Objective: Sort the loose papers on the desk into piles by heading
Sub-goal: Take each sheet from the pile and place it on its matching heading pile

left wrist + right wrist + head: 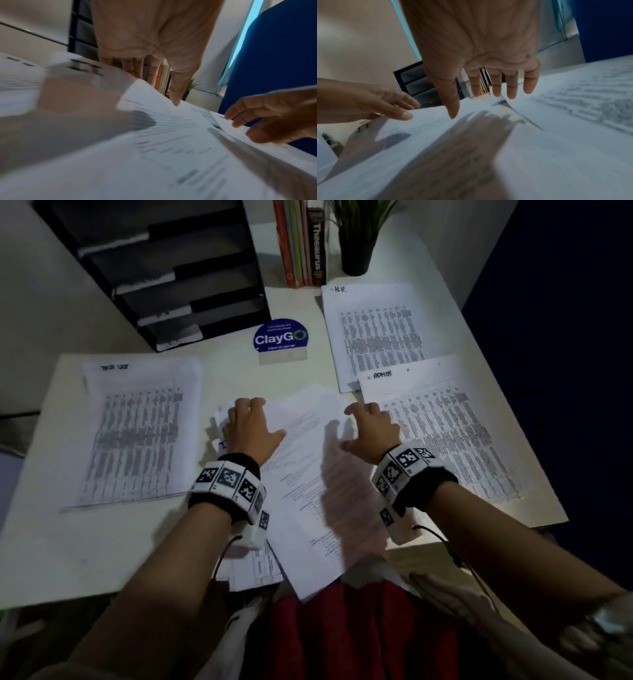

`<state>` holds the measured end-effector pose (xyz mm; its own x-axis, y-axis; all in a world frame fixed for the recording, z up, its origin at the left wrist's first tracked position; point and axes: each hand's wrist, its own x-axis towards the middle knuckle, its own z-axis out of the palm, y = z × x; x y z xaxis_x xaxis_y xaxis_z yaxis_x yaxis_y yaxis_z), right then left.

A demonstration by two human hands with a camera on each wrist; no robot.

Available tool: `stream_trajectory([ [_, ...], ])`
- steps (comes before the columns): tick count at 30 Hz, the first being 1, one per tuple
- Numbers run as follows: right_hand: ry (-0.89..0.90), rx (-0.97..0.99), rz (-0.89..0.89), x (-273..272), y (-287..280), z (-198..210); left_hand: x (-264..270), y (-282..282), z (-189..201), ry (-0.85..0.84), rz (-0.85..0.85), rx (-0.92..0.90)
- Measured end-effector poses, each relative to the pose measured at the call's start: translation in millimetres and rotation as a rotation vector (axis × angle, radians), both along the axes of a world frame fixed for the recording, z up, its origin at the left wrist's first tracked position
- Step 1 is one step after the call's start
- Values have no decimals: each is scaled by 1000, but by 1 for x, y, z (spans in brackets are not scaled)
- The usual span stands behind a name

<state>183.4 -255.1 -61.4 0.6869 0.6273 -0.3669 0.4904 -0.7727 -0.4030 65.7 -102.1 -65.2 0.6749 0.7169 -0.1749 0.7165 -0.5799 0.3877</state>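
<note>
A loose stack of printed papers lies at the desk's middle front, fanned out and overhanging the near edge. My left hand rests on its upper left part, fingers spread and fingertips at the far edge; in the left wrist view the thumb touches the top sheet. My right hand is at the stack's upper right corner, fingers straight and spread over the sheet's edge. Sorted piles lie around: one at the left, an "H.R." pile at the back right, and an "ADMIN" pile at the right.
A black tray organizer stands at the back left, with books, a potted plant and a blue ClayGo sign behind the papers. A blue partition borders the right. Another hand with a wristwatch shows at bottom right.
</note>
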Motion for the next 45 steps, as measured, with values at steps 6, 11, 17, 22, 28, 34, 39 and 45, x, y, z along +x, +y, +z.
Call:
stream_trajectory([
  [6, 78, -14, -65, -13, 1, -14, -45, 30, -9, 66, 113, -123],
  [11, 97, 52, -168, -26, -4, -23, -63, 53, -20, -276, 421, -417],
  [17, -106, -37, -177, -46, 6, -18, -59, 60, -27, -450, 317, -576],
  [22, -326, 40, 80, -55, 41, 3, -54, 50, -2, -392, -2, -297],
  [28, -379, -19, 480, -66, 77, 7, -62, 58, -6, -368, -82, -276],
  [34, -262, 16, 556, -88, 77, -12, -62, 78, -16, -90, -90, -186],
  [39, 55, 177, 237, -91, 88, -24, -60, 79, -15, -55, -96, -113],
  [45, 29, 321, 73, -87, 92, -35, -60, 73, -13, -214, -195, -5],
])
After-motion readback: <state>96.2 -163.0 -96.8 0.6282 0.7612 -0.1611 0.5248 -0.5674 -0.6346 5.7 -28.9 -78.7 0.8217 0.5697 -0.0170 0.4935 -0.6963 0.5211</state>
